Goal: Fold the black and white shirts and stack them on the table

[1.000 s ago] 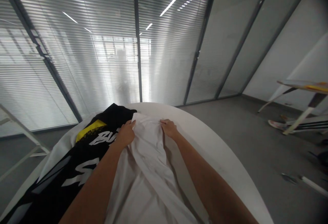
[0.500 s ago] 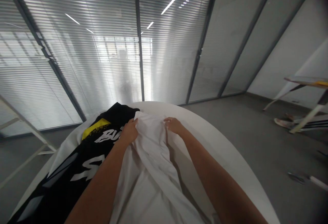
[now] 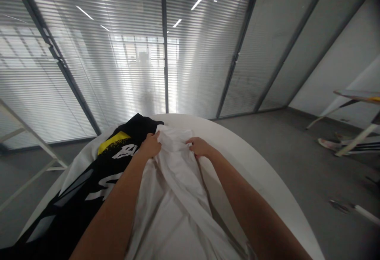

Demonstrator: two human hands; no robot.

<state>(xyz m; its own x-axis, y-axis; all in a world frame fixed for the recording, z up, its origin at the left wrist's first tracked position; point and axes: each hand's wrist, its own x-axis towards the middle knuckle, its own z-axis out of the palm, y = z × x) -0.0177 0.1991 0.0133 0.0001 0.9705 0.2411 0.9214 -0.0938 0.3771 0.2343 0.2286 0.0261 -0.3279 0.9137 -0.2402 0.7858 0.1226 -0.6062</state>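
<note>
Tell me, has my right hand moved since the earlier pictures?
Yes, slightly: your right hand has drawn back toward you, its gap from the white table's far rim now a little wider.

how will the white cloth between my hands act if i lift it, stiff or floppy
Probably floppy: the white cloth lies in soft, long creases. It also looks thin, so it is likely light for its size. Lifted, it might sag in the middle, since the left hand and right hand are at opposite sides of its far end.
</note>
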